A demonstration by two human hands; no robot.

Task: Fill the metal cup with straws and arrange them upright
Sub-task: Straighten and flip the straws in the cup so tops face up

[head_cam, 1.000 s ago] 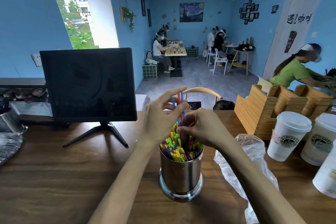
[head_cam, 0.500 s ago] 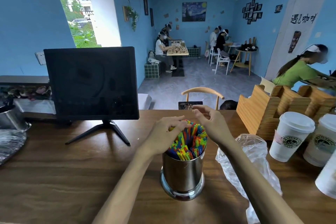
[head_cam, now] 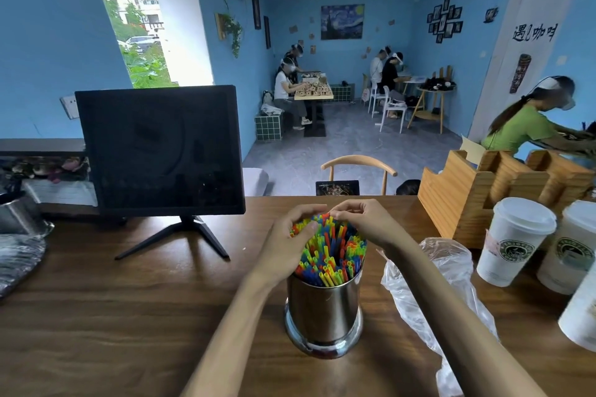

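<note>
Near the worktop's front edge, centre, stands the metal cup (head_cam: pixel 323 313), packed with coloured straws (head_cam: pixel 329 251) standing roughly upright and fanning out above the rim. Left hand (head_cam: pixel 287 245) cups the bundle's left side, fingers curled around the straws. Right hand (head_cam: pixel 364 222) is at the bundle's far right top, fingertips pinching straw tips. Crumpled plastic bag (head_cam: pixel 445 271) lies just right of the cup. Monitor (head_cam: pixel 159 151) sits back left; lidded paper cups (head_cam: pixel 516 238) and a wooden holder (head_cam: pixel 458 196) toward the right edge.
</note>
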